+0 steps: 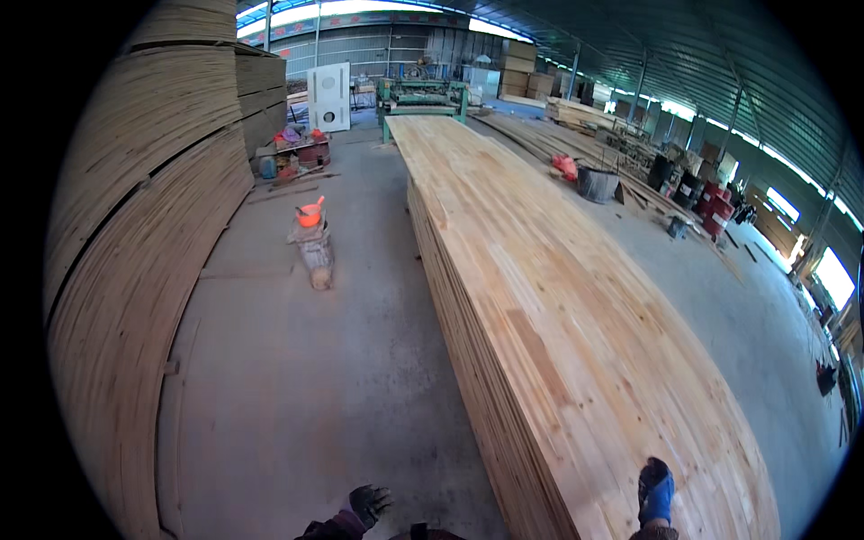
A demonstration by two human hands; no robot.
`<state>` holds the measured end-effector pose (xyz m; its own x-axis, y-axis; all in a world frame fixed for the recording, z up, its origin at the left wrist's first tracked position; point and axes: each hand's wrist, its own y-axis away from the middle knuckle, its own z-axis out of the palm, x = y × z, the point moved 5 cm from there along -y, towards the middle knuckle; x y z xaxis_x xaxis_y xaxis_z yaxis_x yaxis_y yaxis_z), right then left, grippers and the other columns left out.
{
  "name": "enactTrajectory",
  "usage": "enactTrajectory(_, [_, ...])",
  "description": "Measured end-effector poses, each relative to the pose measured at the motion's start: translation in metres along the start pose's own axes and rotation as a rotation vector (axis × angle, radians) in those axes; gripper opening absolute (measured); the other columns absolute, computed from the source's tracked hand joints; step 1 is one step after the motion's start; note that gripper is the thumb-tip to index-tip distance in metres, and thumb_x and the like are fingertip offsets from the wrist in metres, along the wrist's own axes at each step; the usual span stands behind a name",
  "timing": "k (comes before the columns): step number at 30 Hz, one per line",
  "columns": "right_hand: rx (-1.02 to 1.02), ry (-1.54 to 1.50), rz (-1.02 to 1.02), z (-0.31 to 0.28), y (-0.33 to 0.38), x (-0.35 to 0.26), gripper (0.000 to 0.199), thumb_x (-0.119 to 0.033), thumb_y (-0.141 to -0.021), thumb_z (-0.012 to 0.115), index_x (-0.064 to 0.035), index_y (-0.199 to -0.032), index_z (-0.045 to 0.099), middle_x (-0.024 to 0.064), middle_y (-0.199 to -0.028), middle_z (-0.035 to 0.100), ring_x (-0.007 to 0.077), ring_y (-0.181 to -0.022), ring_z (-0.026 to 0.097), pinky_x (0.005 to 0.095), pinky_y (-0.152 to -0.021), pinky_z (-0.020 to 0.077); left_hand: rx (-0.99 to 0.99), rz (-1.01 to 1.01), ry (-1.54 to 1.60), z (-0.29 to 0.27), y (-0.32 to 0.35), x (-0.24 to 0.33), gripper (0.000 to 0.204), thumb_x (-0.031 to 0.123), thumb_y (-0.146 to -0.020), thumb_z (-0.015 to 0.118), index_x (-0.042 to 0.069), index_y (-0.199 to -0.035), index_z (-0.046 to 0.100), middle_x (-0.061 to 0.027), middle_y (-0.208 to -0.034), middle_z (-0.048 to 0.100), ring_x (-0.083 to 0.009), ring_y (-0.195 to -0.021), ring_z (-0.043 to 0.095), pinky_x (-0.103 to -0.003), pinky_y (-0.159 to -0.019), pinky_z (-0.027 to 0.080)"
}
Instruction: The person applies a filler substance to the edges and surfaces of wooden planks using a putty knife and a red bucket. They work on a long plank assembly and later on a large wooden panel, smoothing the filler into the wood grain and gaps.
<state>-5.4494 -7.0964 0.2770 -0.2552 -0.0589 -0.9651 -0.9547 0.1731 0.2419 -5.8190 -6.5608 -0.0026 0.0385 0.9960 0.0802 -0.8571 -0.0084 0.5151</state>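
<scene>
My left hand point(367, 506), in a dark glove, is over the concrete floor left of the board stack. Its fingers are spread and nothing shows in them. Over the near end of the top board, my right hand point(656, 490) wears a blue and dark glove. Its fingers look curled together; what they hold, if anything, is hidden, and whether it touches the wood I cannot tell. The long pale jointed-wood board point(549, 270) lies flat on a stack of similar boards point(468, 378), stretching away from me.
Tall stacks of wooden sheets point(144, 207) line the left. On the floor stands a wrapped pedestal point(315, 256) with an orange scoop-like container point(310, 214) on top. A green machine point(423, 97) stands beyond the board's far end. Buckets, red drums point(715, 211) and loose timber point(531, 139) sit at right.
</scene>
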Motion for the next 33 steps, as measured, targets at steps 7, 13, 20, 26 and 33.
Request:
enactTrajectory(7, [-0.088, 0.856, -0.669, 0.231, -0.073, -0.077, 0.023, -0.014, -0.088, 0.065, -0.0032, -0.108, 0.065, 0.0147, -0.093, 0.068, 0.0239, -0.084, 0.066, 0.0344, -0.077, 0.0516, 0.125, 0.274, 0.069, 0.050, -0.088, 0.119, 0.012, 0.021, -0.089, 0.056, 0.011, -0.092, 0.051, -0.0082, -0.086, 0.060, -0.0286, -0.078, 0.058, -0.043, -0.066, 0.049])
enactTrajectory(13, [-0.067, 0.810, -0.789, 0.475, -0.279, -0.155, 0.024, -0.018, -0.088, 0.063, -0.0025, -0.106, 0.066, 0.0186, -0.097, 0.069, 0.0314, -0.088, 0.067, 0.0384, -0.080, 0.0520, 0.724, 0.632, -0.207, 0.042, -0.221, 0.341, 0.039, 0.035, -0.090, 0.052, 0.006, -0.116, 0.060, -0.0098, -0.102, 0.066, -0.0317, -0.092, 0.059, -0.041, -0.072, 0.047])
enactTrajectory(20, [-0.578, 0.562, -0.961, 0.912, -0.424, -0.236, 0.027, -0.015, -0.090, 0.063, -0.0015, -0.113, 0.063, 0.0151, -0.098, 0.068, 0.0243, -0.091, 0.066, 0.0333, -0.081, 0.0510, 1.165, 0.846, 0.068, 0.011, -0.199, 0.388, 0.050, 0.045, -0.094, 0.046, 0.009, -0.128, 0.049, -0.0124, -0.133, 0.052, -0.0315, -0.118, 0.050, -0.050, -0.095, 0.041])
enactTrajectory(26, [-0.785, 0.508, -1.041, 1.228, -0.475, -0.255, 0.029, -0.016, -0.086, 0.065, -0.0031, -0.112, 0.065, 0.0175, -0.097, 0.069, 0.0310, -0.092, 0.066, 0.0367, -0.083, 0.0499, 1.274, 0.746, 0.090, 0.001, -0.343, 0.559, 0.037, 0.037, -0.094, 0.047, 0.010, -0.119, 0.052, -0.0133, -0.114, 0.060, -0.0297, -0.100, 0.057, -0.044, -0.080, 0.048])
enactTrajectory(33, [-0.616, 0.433, -0.937, 1.449, -0.600, -0.337, 0.023, -0.008, -0.083, 0.066, 0.0002, -0.104, 0.068, 0.0175, -0.092, 0.070, 0.0257, -0.084, 0.068, 0.0334, -0.080, 0.0510, 0.973, 0.860, -0.166, 0.093, -0.560, 0.998, 0.018, 0.025, -0.092, 0.053, 0.010, -0.102, 0.053, -0.0131, -0.093, 0.066, -0.0308, -0.075, 0.064, -0.044, -0.060, 0.052])
